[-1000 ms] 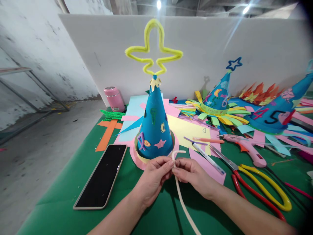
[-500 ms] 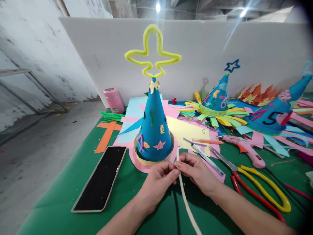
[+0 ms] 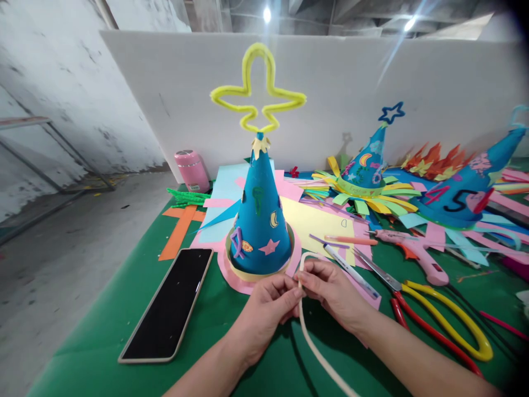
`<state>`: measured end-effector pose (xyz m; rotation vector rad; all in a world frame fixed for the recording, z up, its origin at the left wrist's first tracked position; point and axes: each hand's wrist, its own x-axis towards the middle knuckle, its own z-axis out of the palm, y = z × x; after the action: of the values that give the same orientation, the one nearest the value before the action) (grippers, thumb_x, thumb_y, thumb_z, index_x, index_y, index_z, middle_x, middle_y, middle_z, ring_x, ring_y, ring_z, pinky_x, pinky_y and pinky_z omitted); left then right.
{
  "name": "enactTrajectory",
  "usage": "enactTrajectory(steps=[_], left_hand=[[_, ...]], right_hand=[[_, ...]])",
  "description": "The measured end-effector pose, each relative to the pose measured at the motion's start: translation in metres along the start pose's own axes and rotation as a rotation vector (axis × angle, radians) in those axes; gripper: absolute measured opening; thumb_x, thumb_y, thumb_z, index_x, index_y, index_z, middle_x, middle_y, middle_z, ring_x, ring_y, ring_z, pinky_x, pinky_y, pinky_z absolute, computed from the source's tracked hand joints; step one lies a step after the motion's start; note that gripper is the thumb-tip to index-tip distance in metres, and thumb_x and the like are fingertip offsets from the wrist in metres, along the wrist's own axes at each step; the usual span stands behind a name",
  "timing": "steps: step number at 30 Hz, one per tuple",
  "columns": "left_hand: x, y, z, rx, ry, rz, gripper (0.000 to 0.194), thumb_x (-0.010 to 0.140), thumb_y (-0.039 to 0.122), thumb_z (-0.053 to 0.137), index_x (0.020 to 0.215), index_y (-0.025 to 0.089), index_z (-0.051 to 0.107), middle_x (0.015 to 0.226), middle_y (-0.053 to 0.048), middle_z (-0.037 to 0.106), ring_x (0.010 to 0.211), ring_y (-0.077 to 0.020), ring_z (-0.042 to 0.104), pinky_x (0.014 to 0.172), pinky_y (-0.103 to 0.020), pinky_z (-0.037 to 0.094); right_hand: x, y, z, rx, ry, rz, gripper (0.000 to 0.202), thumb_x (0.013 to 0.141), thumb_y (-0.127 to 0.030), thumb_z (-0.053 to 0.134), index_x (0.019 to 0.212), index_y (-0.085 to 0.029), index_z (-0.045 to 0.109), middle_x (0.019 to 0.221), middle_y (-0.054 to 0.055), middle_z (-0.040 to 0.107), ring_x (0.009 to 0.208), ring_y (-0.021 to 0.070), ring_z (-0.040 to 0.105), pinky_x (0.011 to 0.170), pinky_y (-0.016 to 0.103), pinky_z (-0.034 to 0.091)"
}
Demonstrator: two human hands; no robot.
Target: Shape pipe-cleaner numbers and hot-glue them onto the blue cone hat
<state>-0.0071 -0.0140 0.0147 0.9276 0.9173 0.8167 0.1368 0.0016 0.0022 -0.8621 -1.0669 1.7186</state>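
Note:
Between my two hands is a thin cream pipe cleaner (image 3: 313, 343), bent over at its top, with a long tail curving down to the lower edge. My left hand (image 3: 273, 303) pinches it from the left with thumb and fingers. Close beside, my right hand (image 3: 330, 286) grips the bent upper part. Just behind my hands stands a blue paper cone hat (image 3: 260, 220) on a pink brim (image 3: 226, 270), upright. It carries moon, star and other small decorations. A yellow pipe-cleaner shape (image 3: 258, 91) rises from its tip.
A phone (image 3: 169, 309) lies left on the green table (image 3: 103, 331). Scissors (image 3: 413, 300), a pink glue gun (image 3: 413, 248) and a white marker (image 3: 349, 270) lie right. Behind are a pink bottle (image 3: 192, 172), two more decorated hats (image 3: 363, 160) and a white board (image 3: 165, 82).
The cream pipe cleaner's tail has swung right and curves more. Its bent top sits slightly lower and rounder. Both hands keep their hold in nearly the same place.

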Motion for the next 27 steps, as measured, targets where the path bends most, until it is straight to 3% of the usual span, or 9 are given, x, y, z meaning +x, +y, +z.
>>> enactTrajectory(steps=[11, 21, 25, 27], left_hand=[[0.0, 0.001, -0.004, 0.008, -0.032, 0.005, 0.018, 0.071, 0.027, 0.062, 0.062, 0.013, 0.053, 0.054, 0.004, 0.041, 0.05, -0.0059, 0.029, 0.049, -0.021, 0.02], [0.002, 0.01, -0.008, -0.027, -0.162, -0.116, 0.007, 0.055, 0.012, 0.054, 0.05, 0.014, 0.049, 0.045, 0.004, 0.039, 0.046, -0.0061, 0.027, 0.048, -0.025, 0.014], [0.002, 0.008, -0.015, 0.021, -0.293, -0.168, 0.007, 0.049, 0.008, 0.048, 0.047, 0.014, 0.051, 0.043, 0.003, 0.042, 0.044, -0.0069, 0.029, 0.048, -0.026, 0.016], [0.003, 0.007, -0.017, -0.004, -0.307, -0.184, 0.007, 0.049, 0.008, 0.048, 0.048, 0.013, 0.052, 0.042, 0.003, 0.042, 0.043, -0.0065, 0.029, 0.047, -0.025, 0.015]], right_hand=[[-0.003, -0.022, 0.002, -0.427, -0.128, -0.155, 0.026, 0.08, -0.033, 0.052, 0.062, -0.017, 0.043, 0.061, -0.004, 0.038, 0.056, 0.0087, 0.033, 0.051, 0.021, 0.028], [-0.009, -0.04, 0.004, -0.702, -0.328, -0.141, 0.021, 0.079, -0.021, 0.051, 0.06, -0.018, 0.042, 0.061, -0.004, 0.038, 0.052, 0.0076, 0.033, 0.046, 0.02, 0.026], [-0.012, -0.04, 0.004, -0.723, -0.457, -0.078, 0.018, 0.078, -0.017, 0.05, 0.062, -0.018, 0.042, 0.063, -0.004, 0.039, 0.054, 0.0078, 0.035, 0.048, 0.02, 0.027], [-0.012, -0.039, 0.004, -0.694, -0.452, -0.046, 0.019, 0.078, -0.019, 0.05, 0.062, -0.018, 0.042, 0.062, -0.004, 0.039, 0.054, 0.0077, 0.035, 0.047, 0.019, 0.027]])
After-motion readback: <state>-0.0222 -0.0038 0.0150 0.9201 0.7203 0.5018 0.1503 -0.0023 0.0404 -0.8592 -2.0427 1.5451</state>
